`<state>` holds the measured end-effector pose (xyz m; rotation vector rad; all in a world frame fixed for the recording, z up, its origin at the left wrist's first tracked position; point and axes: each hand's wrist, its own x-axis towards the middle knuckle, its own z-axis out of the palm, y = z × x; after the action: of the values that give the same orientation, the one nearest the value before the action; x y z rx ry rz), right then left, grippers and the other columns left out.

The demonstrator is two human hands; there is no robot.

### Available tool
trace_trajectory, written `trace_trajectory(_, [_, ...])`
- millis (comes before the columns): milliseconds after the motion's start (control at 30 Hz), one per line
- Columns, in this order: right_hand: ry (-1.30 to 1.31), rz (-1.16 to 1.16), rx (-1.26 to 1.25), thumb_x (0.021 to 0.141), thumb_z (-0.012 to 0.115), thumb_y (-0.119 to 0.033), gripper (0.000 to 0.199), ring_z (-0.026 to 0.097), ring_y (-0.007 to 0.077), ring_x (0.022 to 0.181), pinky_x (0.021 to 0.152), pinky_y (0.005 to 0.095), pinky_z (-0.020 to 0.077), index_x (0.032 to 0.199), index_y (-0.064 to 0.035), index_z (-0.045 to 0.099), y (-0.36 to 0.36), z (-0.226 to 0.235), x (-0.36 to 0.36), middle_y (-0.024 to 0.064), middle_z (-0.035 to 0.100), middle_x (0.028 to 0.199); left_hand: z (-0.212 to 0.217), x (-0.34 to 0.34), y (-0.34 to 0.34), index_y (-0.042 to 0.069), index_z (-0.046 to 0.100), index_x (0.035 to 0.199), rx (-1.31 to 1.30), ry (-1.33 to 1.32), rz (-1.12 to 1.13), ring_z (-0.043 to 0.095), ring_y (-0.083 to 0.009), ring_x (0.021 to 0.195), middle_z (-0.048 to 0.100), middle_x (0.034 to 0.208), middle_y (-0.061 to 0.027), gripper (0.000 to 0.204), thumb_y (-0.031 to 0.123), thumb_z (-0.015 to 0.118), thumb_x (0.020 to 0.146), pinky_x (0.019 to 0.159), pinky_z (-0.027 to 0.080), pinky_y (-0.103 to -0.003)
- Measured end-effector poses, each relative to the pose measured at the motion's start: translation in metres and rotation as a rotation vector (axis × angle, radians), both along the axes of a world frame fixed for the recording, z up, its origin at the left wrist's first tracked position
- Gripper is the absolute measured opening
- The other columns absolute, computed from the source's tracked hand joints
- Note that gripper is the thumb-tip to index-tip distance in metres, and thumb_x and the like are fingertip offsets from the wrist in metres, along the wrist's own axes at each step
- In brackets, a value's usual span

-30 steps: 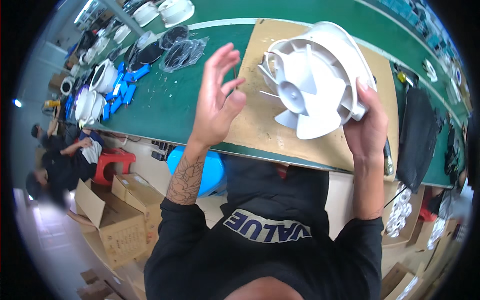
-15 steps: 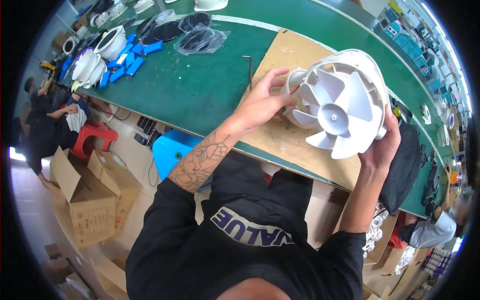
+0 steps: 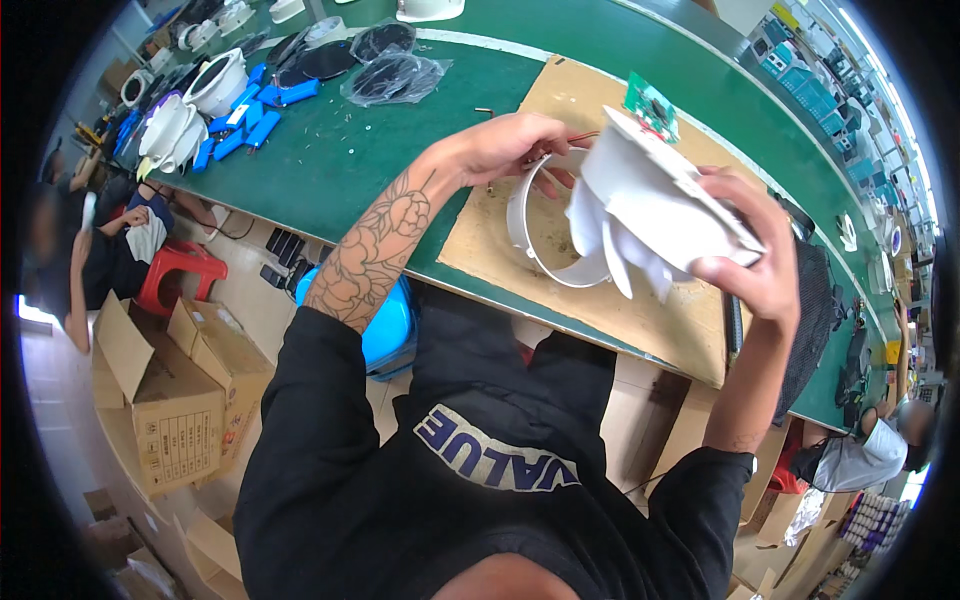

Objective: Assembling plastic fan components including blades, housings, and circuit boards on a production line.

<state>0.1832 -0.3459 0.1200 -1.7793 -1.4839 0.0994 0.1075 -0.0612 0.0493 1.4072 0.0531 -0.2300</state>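
Workbench (image 3: 420,150) in green runs across the far side, with a brown board (image 3: 640,290) lying on it. Above the board, right hand (image 3: 755,255) grips a white fan housing (image 3: 640,215) tilted sideways, while left hand (image 3: 505,145) pinches its rim at the far-left edge.

- Fan housing (image 3: 650,215): white plastic, blades and ring alike.
- Table (image 3: 400,130): green surface, pale edge stripe.
- Board (image 3: 640,300): tan brown, plain.
- Circuit board (image 3: 650,103): green.
- Small blocks (image 3: 245,120): blue.
- Stool (image 3: 180,275): red.
- Boxes (image 3: 180,420): brown cardboard.
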Motion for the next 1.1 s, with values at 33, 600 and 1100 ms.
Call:
trace_trajectory(33, [-0.032,-0.047,-0.023,0.062,0.081,-0.029,0.059,0.06,0.0242,0.087,0.079,0.0325,0.0458,0.107,0.0042,0.061,0.007,-0.008,-0.003,0.0144,0.061,0.097,-0.012,0.007,0.004,-0.004,0.062,0.119,-0.021,0.002,-0.027,0.061,-0.0161,0.088,0.063,0.108,-0.0083,0.042,0.024,0.047,0.092,0.087,0.053,-0.033])
trace_trajectory(600, [-0.517,-0.179,-0.245,0.066,0.083,-0.03,0.069,0.055,0.0339,0.104,0.111,0.0528,0.0308,0.125,-0.0041,0.056,0.04,-0.05,-0.04,0.0141,0.057,0.104,-0.053,0.009,0.039,0.004,0.063,0.119,1.332,-0.22,0.339,0.065,-0.0287,0.083,0.067,0.091,-0.0162,0.042,0.03,0.063,0.086,0.077,0.052,-0.037])
trace_trajectory(1100, [-0.41,-0.579,0.053,0.074,0.078,-0.018,0.048,0.063,0.03,0.091,0.095,0.051,0.0461,0.114,0.0036,0.062,-0.056,-0.064,-0.016,0.0175,0.064,0.097,0.043,-0.027,0.063,-0.007,0.056,0.116,0.08,-0.442,0.482,0.067,-0.0332,0.096,0.054,0.092,-0.0091,0.031,-0.009,0.052,0.086,0.086,0.058,-0.044])
